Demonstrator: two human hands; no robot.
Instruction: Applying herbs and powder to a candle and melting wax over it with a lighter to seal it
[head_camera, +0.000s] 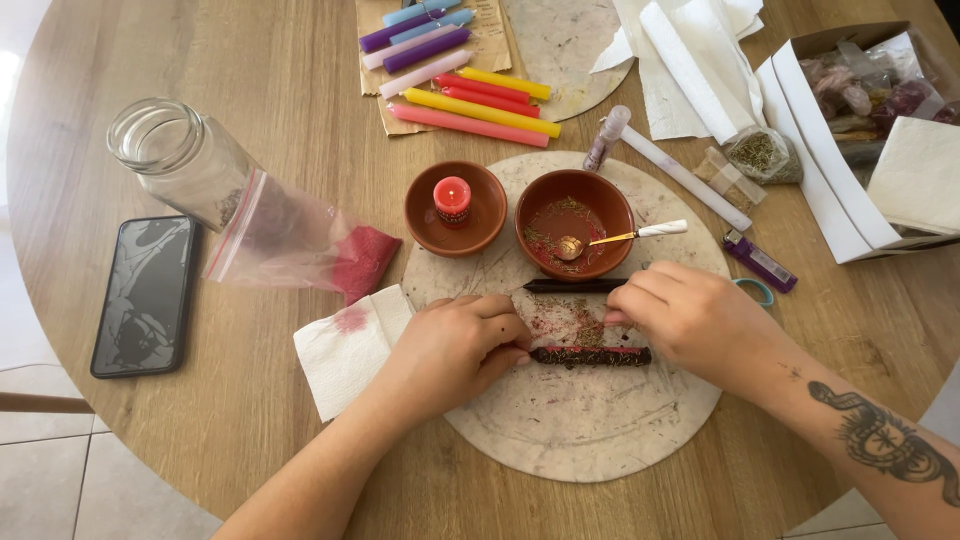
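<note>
A thin candle (590, 355) coated in dark herbs and red powder lies flat on a round pale stone slab (580, 430). My left hand (455, 345) pinches its left end, and my right hand (690, 320) pinches the right end. A second dark candle (572, 286) lies just behind it on the slab. Loose herb crumbs and red dust cover the slab between the two candles.
Behind are a clay bowl (575, 240) with herbs and a spoon (640, 234), and a clay dish with a lit red candle (452, 198). Coloured candles (470, 80) lie at the back. A plastic bag of red powder (300, 245), jar (180, 160), phone (147, 293), napkin (345, 350), lighter (760, 262) and box (860, 130) surround the slab.
</note>
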